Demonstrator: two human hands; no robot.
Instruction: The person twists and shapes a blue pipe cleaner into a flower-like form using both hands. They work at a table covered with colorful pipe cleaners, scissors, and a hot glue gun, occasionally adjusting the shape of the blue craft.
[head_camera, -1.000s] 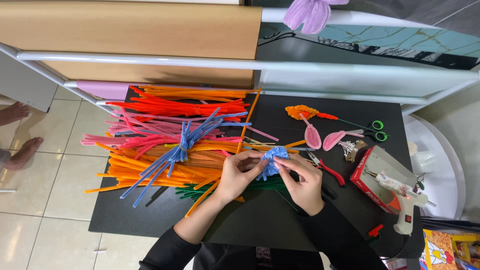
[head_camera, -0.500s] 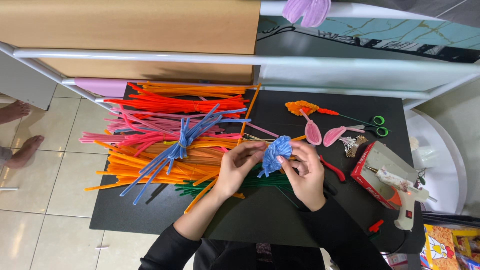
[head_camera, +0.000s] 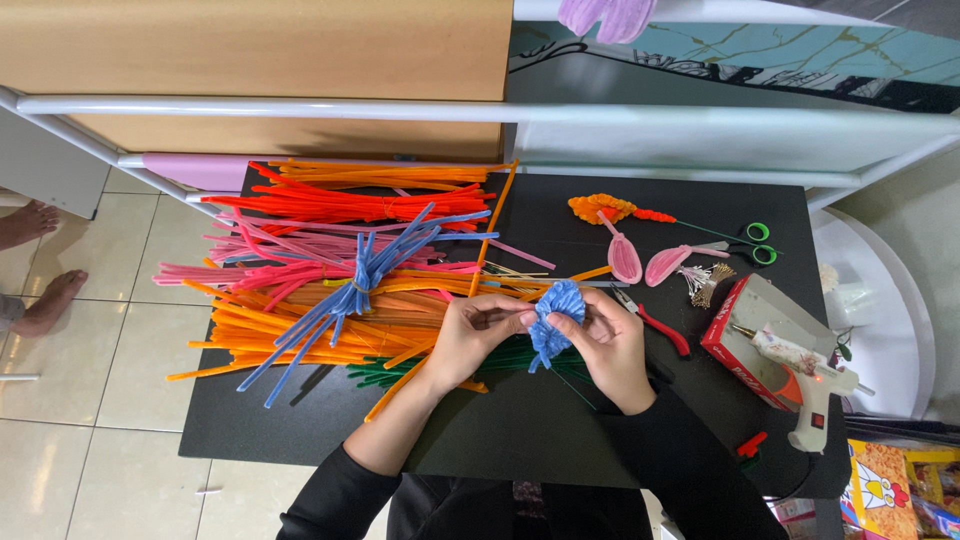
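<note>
A blue pipe-cleaner petal (head_camera: 553, 322), coiled and fuzzy, is held over the black table (head_camera: 520, 430). My left hand (head_camera: 472, 338) pinches its left edge with thumb and fingertips. My right hand (head_camera: 608, 345) grips it from the right and below. Left of my hands lies a big heap of pipe cleaners: orange (head_camera: 290, 325), pink (head_camera: 270, 262), red (head_camera: 330, 207), and a tied blue bundle (head_camera: 360, 275). Green ones (head_camera: 385, 372) poke out under my left wrist.
Two pink petals (head_camera: 645, 262), an orange flower on a stem (head_camera: 600, 208), green-handled scissors (head_camera: 755, 242) and red-handled pliers (head_camera: 660, 328) lie at the right. A white glue gun (head_camera: 805, 375) rests on a red box (head_camera: 750, 335). Another person's bare feet (head_camera: 35, 265) stand at far left.
My hands have turned the blue petal slightly and drawn it a little lower; the fingers have shifted their grip on it. Nothing else on the table has moved.
</note>
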